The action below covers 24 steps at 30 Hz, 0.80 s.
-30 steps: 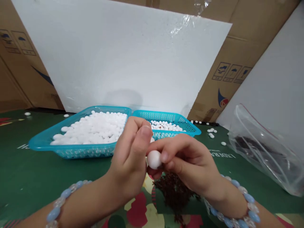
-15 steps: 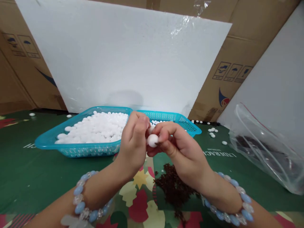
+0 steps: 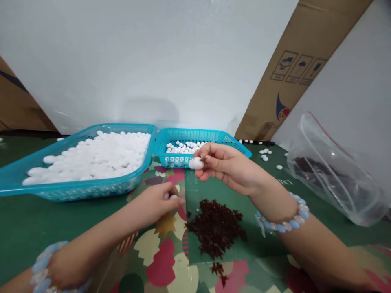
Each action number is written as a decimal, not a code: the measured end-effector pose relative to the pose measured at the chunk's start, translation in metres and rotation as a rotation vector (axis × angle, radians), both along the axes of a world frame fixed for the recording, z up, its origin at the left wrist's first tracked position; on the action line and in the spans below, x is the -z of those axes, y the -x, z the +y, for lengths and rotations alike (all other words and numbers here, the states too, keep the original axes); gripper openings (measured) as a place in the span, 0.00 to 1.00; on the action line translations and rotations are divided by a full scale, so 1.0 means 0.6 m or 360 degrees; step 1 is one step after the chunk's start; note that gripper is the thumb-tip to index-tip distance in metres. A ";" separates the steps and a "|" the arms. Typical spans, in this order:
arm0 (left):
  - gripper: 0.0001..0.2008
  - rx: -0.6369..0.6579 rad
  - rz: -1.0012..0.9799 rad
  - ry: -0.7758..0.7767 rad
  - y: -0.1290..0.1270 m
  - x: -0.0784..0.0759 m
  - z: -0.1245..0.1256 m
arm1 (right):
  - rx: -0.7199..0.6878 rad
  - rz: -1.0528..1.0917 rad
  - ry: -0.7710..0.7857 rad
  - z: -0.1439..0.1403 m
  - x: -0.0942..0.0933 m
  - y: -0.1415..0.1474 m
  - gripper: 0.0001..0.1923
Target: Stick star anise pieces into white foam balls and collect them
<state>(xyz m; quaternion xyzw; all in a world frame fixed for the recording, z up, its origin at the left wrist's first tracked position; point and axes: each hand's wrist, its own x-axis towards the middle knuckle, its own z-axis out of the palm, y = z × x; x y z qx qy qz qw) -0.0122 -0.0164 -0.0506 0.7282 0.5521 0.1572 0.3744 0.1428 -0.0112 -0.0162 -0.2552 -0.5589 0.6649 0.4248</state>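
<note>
My right hand (image 3: 233, 167) is raised before the farther basket, pinching a small white ball (image 3: 196, 163) with a tiny brown piece at its side. My left hand (image 3: 157, 203) is curled low over the patterned table cover, with white balls (image 3: 172, 197) showing between its fingers. Below and between the hands lies a heap of small, dark brown, star-like pieces (image 3: 217, 228). Left of it stands a blue plastic basket (image 3: 134, 179) heaped with white balls. A second blue basket (image 3: 235, 142) behind my right hand holds fewer balls; my fingers cover part of it.
A clear zip bag (image 3: 339, 175) with dark brown contents rests at the right. Loose white balls (image 3: 265, 152) lie on the green cover near it. A white board (image 3: 146, 61) and a cardboard wall (image 3: 293, 61) close off the back.
My hands have come apart. The left has dropped down and left, while the right keeps the white ball. The brown heap shows more fully, and the view has shifted.
</note>
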 end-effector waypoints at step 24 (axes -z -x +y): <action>0.31 0.0172 0.0235 0.0019 0.023 -0.002 0.009 | -0.0189 -0.0325 0.0780 0.024 0.083 0.026 0.12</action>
